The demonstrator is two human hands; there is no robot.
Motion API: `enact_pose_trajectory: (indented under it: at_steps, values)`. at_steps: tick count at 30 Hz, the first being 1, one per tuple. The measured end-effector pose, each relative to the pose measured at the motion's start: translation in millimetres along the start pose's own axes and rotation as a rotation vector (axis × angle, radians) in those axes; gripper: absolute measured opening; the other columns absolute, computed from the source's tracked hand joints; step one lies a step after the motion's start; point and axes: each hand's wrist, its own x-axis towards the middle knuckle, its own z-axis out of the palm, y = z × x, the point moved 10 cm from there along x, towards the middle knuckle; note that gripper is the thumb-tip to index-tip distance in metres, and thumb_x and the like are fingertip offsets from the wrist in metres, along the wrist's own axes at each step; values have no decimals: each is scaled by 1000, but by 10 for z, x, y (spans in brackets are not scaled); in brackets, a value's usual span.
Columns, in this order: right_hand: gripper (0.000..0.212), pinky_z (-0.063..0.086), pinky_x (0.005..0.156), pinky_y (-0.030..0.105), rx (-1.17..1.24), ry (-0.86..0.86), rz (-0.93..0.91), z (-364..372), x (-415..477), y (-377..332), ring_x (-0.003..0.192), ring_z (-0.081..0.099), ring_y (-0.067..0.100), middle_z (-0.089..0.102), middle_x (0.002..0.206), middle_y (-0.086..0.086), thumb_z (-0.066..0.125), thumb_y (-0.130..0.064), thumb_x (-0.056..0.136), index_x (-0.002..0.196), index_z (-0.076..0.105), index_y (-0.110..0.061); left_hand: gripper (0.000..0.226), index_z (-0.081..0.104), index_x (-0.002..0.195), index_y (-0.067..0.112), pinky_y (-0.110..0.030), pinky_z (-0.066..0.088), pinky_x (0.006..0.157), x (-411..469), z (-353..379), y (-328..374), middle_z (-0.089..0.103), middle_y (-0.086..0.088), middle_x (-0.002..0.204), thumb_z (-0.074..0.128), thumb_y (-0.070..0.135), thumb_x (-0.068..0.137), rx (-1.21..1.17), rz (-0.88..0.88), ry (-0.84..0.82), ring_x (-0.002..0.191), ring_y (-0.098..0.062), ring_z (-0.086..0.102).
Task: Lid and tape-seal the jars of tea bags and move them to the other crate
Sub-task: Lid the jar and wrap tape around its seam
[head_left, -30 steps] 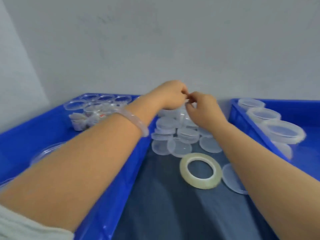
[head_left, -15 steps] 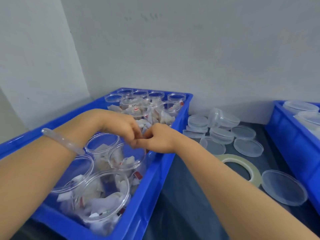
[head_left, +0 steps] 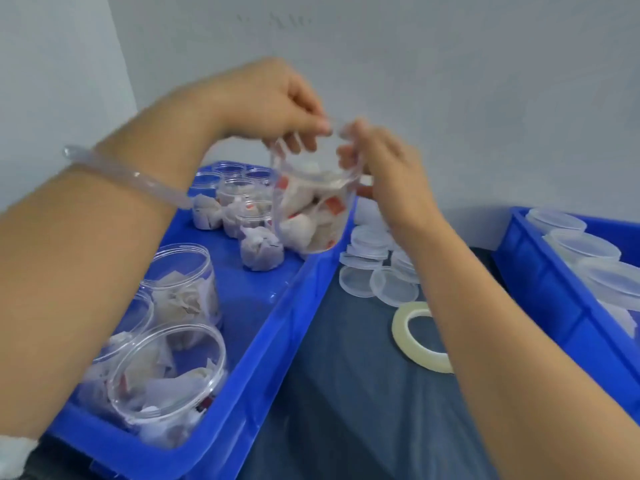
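Fingers [head_left: 313, 123] of the left hand [head_left: 273, 98] curl in and pinch the rim of the held jar [head_left: 311, 202] at its 11 o'clock edge. The fingertips [head_left: 349, 154] of the right hand [head_left: 391, 168] pinch the same rim at 2 o'clock. A clear bracelet [head_left: 128, 178] circles the left wrist.

Nearest, at 7 o'clock in view, the left crate [head_left: 263, 358] is blue and holds open clear jars of white tea bags. The nearest jar [head_left: 166, 372] leans against the crate's near wall. The second jar [head_left: 183, 282] stands just behind it. The third jar [head_left: 145, 306] is mostly hidden by the left forearm.

At 4 o'clock one tape roll [head_left: 420, 337] lies flat on the dark cloth [head_left: 346, 393] between the crates. Beyond the roll, clear lids [head_left: 370, 244] sit in low stacks, with two lying singly in front. The blur keeps the stacked ones from being counted.

At 3 o'clock the right crate [head_left: 554, 292], also blue, holds three lidded jars [head_left: 581, 245] in a row.

The held jar hangs roughly upright in the air over the far right corner of the left crate. It is packed with tea bags [head_left: 304, 223] bearing red tags. Its mouth is between the two sets of fingers and its body is below them. The rim is too blurred to tell whether a lid sits on it.

At 11 o'clock of it, the far jars [head_left: 239, 188] cluster at the crate's back end, too blurred to count. A pale wall [head_left: 450, 81] rises behind.
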Motion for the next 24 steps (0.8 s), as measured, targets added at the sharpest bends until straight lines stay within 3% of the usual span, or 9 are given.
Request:
enact_pose_trajectory:
  at_steps: [3, 5, 9, 13, 15, 17, 19, 21, 24]
  values:
    - [50, 50, 80, 29, 221, 59, 63, -382, -119, 140, 96, 66, 12, 70, 100, 0, 35, -60, 80, 96, 66, -25, 10, 71, 90, 19, -19, 53, 48, 161, 350, 320, 74, 1, 75, 61, 21, 92, -133, -13, -117, 61, -8, 67]
    - [56, 51, 79, 34, 226, 114, 163, -575, -342, 434, 90, 69, 16, 74, 93, 3, 31, -62, 81, 91, 70, -23, 13, 70, 97, 12, -24, 55, 49, 190, 865, 356, 70, -5, 79, 59, 18, 94, -121, -76, -259, 65, -18, 65]
    - [65, 51, 77, 37, 133, 55, 385, -659, -946, 1156, 92, 69, 22, 74, 95, 6, 25, -67, 90, 86, 75, -26, 22, 66, 108, 0, -43, 58, 73, -70, 1822, 89, 69, -20, 96, 54, 13, 95, -92, -237, -406, 81, -36, 68]
    - [58, 52, 75, 24, 27, 199, 516, -920, -1438, 1602, 87, 70, 9, 75, 87, -6, 27, -49, 100, 78, 75, -24, 13, 67, 101, 12, -24, 54, 53, -352, 2276, -223, 64, -3, 75, 58, 20, 95, -343, -380, -422, 60, -16, 58]
    - [40, 48, 74, 15, -142, 324, 421, -1194, -1542, 1546, 90, 68, 6, 74, 87, -10, 38, -34, 101, 85, 73, -22, 10, 69, 87, 17, -20, 53, 50, -390, 2303, -309, 66, -2, 75, 63, 24, 91, -432, -389, -352, 59, -12, 57]
    - [23, 43, 88, 26, -582, 345, 404, -1510, -1565, 1506, 112, 58, 17, 68, 107, -7, 51, -25, 94, 107, 68, -17, 12, 71, 82, 20, -23, 56, 59, -415, 2328, -345, 70, 0, 78, 65, 27, 89, -528, -367, -266, 65, -10, 60]
    - [48, 28, 109, 43, -996, 160, 643, -1725, -1656, 1742, 136, 31, 28, 45, 141, 3, 54, -32, 85, 132, 52, -21, 16, 74, 89, 17, -35, 55, 83, -497, 2456, -337, 74, -1, 90, 60, 24, 89, -817, -352, -189, 87, -15, 67]
    - [67, 11, 114, 49, -1073, 42, 838, -1854, -1792, 1943, 144, 8, 32, 17, 157, 5, 54, -43, 80, 143, 35, -27, 28, 73, 97, 8, -42, 49, 95, -589, 2633, -227, 73, -10, 104, 56, 25, 83, -1258, -308, -153, 104, -24, 66]
    - [77, 17, 110, 47, -1135, 72, 809, -1924, -1807, 1935, 141, 14, 33, 10, 159, 6, 55, -52, 78, 145, 27, -28, 48, 71, 94, 2, -39, 49, 92, -589, 2773, -198, 73, -16, 93, 44, 38, 78, -1507, -242, -58, 92, -26, 69]
